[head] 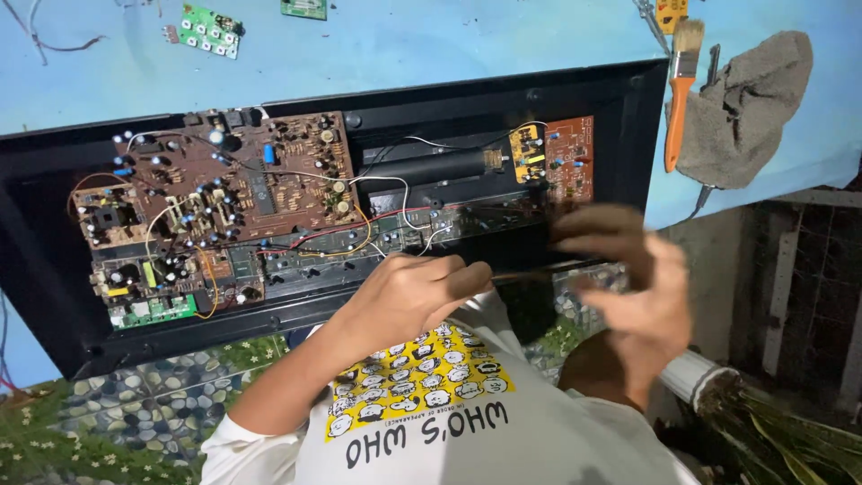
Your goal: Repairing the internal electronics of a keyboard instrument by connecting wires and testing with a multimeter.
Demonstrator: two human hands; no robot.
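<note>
The right hand [628, 292] is motion-blurred (at 3 o'clock), hiding part of the black case [54, 296], whose left corner the frame cuts off.

two hands [404, 292] [628, 287], one black chassis [54, 260], one paintbrush [681, 90], one grey rag [745, 108] — two loose green boards [208, 29] [303, 8]

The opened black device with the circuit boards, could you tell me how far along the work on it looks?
Done: the black housing lies open, its brown main board and small orange board exposed. In hand: the left hand holds a thin dark tool at the lower edge; the right hand is blurred beside it. Left: boards and wires remain uncovered.
</note>
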